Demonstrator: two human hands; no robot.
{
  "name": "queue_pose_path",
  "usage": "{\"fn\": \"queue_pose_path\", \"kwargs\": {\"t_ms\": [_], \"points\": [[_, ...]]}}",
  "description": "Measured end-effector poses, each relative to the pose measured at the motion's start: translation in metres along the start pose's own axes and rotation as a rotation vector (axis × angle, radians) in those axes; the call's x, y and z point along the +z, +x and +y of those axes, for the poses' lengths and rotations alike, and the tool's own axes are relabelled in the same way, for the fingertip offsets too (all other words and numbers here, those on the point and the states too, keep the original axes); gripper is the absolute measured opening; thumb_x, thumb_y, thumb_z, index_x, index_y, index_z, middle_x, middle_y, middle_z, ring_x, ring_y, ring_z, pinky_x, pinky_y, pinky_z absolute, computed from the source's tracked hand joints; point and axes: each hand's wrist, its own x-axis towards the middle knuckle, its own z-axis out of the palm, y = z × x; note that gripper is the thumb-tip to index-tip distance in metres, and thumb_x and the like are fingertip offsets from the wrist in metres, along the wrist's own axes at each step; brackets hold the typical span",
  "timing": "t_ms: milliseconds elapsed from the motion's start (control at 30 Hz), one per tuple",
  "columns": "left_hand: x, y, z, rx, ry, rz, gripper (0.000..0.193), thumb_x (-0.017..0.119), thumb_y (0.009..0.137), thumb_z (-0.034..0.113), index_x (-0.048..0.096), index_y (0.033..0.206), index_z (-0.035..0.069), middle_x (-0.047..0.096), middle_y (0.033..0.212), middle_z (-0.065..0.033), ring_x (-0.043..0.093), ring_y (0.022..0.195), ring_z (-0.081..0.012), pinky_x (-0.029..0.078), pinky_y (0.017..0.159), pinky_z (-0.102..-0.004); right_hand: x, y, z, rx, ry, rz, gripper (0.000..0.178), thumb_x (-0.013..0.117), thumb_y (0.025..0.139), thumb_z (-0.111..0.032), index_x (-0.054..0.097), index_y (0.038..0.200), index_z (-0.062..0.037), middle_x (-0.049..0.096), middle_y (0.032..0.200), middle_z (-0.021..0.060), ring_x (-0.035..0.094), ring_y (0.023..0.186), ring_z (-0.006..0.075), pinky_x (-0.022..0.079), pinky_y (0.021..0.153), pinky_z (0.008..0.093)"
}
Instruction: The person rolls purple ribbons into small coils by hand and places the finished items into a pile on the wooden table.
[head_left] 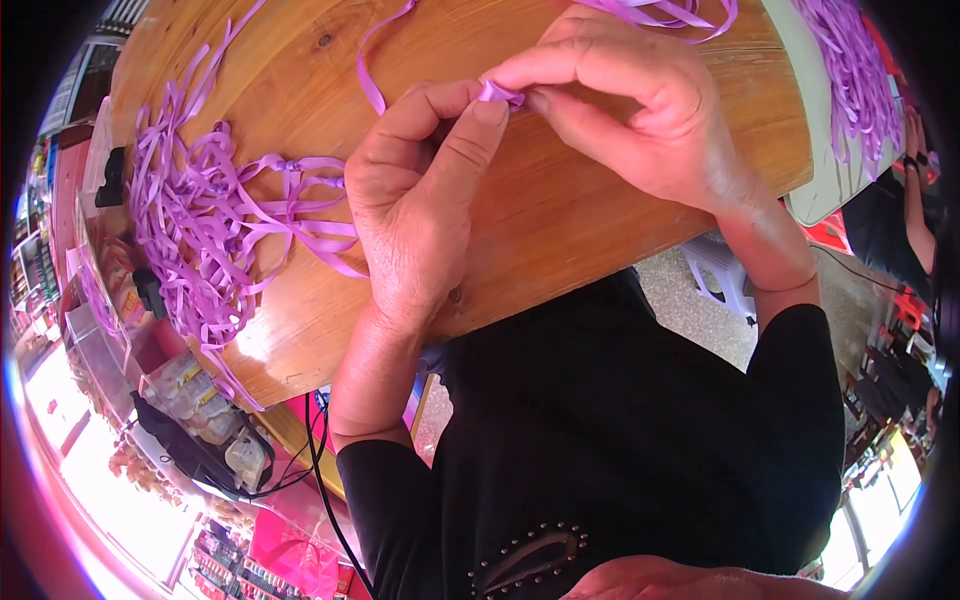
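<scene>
Over the wooden table, a short folded piece of purple ribbon is pinched between my two hands. My left hand grips it with thumb and forefinger, the other fingers curled in. From the other side, my right hand closes thumb and forefinger on the ribbon's edge. Close by my left hand, knotted ribbon strands run out of a large tangled heap of purple ribbon. A loose ribbon end curves over the wood beyond my left hand.
More purple ribbon lies at the far edge of view. At the right, a pale table carries another thick ribbon bunch, with another person's arm near it. Black clips sit along the left edge; a black cable hangs below.
</scene>
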Motion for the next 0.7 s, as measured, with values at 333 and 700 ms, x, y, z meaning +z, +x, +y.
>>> {"fn": "queue_pose_path", "kwargs": {"t_ms": [333, 700], "points": [[-0.002, 0.007, 0.001, -0.271, 0.091, 0.002, 0.012, 0.063, 0.087, 0.007, 0.064, 0.095, -0.003, 0.056, 0.070, 0.0035, 0.046, 0.059, -0.0016, 0.035, 0.051, -0.0157, 0.000, 0.030, 0.060, -1.295, -0.957, 0.459, 0.026, 0.061, 0.077, -0.004, 0.064, 0.103, 0.0018, 0.057, 0.084, 0.0050, 0.056, 0.079, 0.0186, 0.043, 0.066, 0.0285], [-0.004, 0.012, -0.004, -0.313, -0.123, -0.002, 0.014, 0.066, 0.084, 0.005, 0.063, 0.095, -0.003, 0.054, 0.068, 0.0031, 0.042, 0.054, -0.0018, 0.029, 0.047, -0.0159, -0.007, 0.004, 0.013, -0.213, -0.309, 0.133, 0.026, 0.073, 0.073, -0.006, 0.066, 0.098, -0.0006, 0.061, 0.084, 0.0079, 0.058, 0.074, 0.0209, 0.046, 0.062, 0.0284]]}}
